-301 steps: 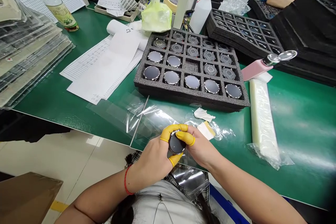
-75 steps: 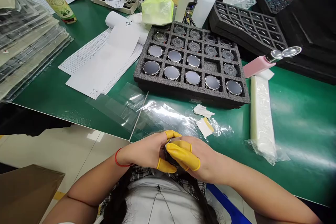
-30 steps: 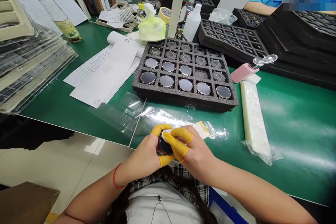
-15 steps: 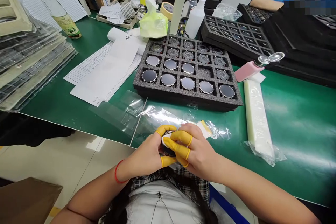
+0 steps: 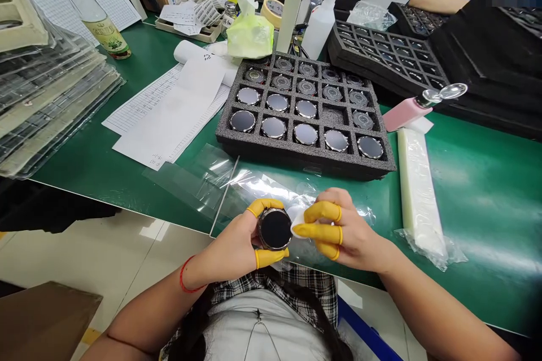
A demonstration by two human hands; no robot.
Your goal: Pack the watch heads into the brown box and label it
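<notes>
Near the table's front edge, my left hand (image 5: pixel 235 242) grips a round black watch case (image 5: pixel 275 229) by its rim, dark face turned up. Yellow finger cots cover the thumb and a fingertip of that hand. Just right of the watch case, my right hand (image 5: pixel 339 231), with yellow cots on several fingers, pinches a small white wiping pad (image 5: pixel 298 224). A slight gap separates pad and watch face. Beyond both hands lies a black foam tray (image 5: pixel 271 145) with round watch cases in its compartments; one compartment in the second row from the front holds none.
Clear plastic film (image 5: pixel 199 180) lies left of the hands. To the right are a wrapped white block (image 5: pixel 417 186) and a pink bottle (image 5: pixel 406 113) with its cap flipped up. Papers (image 5: pixel 169 107), a glass bottle (image 5: pixel 104 34) and stacked trays (image 5: pixel 51 96) occupy the left. A co-worker's arm (image 5: pixel 440 1) shows behind.
My right hand has moved right with the white pad, off the watch case, uncovering its dark face. My left hand keeps its hold on the case.
</notes>
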